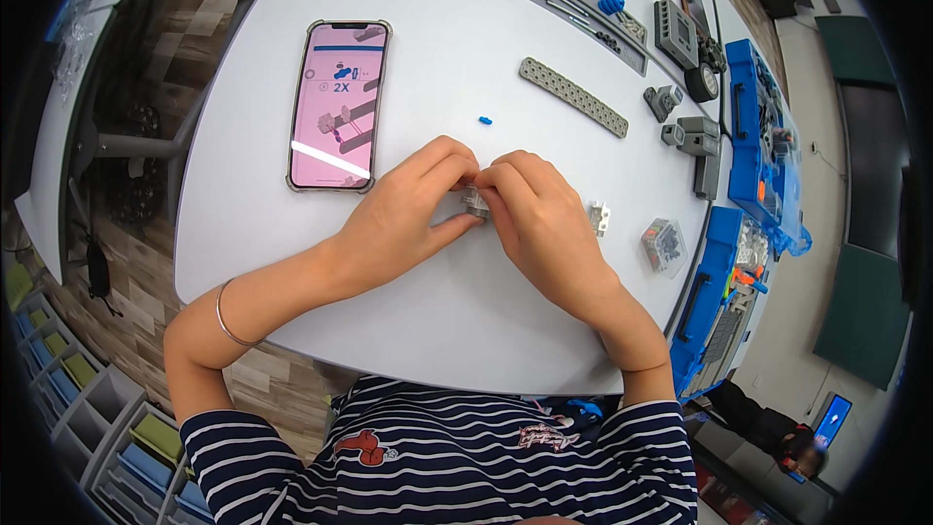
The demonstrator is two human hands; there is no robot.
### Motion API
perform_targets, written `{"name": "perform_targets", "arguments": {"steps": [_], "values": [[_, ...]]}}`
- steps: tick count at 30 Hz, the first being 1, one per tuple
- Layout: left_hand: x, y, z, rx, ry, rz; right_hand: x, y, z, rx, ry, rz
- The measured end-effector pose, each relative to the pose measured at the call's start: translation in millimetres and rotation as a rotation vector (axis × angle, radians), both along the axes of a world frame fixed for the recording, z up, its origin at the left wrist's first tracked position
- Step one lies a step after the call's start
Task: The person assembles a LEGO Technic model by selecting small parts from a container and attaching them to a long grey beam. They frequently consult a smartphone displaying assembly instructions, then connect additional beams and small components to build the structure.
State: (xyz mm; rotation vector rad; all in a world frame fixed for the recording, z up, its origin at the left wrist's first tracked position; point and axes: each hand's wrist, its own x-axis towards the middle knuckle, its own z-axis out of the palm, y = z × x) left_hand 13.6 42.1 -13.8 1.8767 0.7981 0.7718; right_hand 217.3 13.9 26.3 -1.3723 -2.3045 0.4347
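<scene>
The work looks only part done. The left hand (416, 199) pinches a small grey part (475, 200) between its thumb and fingers. The right hand (537, 204) is bent in close, with its fingertips at the top of the same part. Those fingers hide what they touch, so I can't tell if they grip it or just push on it. My guess is that bits are being joined here, but I can't see if any join is finished.

The grey part is to the right of the phone (335, 160), about level with the phone's near end. The phone shows a pink picture with blue bits and grey bars. A blue peg (485, 121) lies loose to the right of the phone's middle, so it is likely not used yet. A long grey plate (573, 97) full of holes lies farther right of the phone, and nothing is joined to it. A pale part (600, 219) sits loose well to the right of the phone, past the right hand. All these are on the white counter (466, 301).

The grey part looks small and chunky, with bumpy edges. Fingers cover much of it, so its full shape is hard to tell.
</scene>
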Motion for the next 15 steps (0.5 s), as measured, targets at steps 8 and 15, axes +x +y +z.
{"name": "perform_targets", "arguments": {"steps": [8, 15], "values": [[-0.1, 0.0, -0.4, 0.007, 0.006, 0.000, 0.1, -1.0, -0.2, -0.008, -0.014, 0.001], [0.2, -0.2, -0.5, 0.008, 0.008, 0.004, -1.2, -3.2, -0.6, 0.027, -0.044, -0.008]]}}
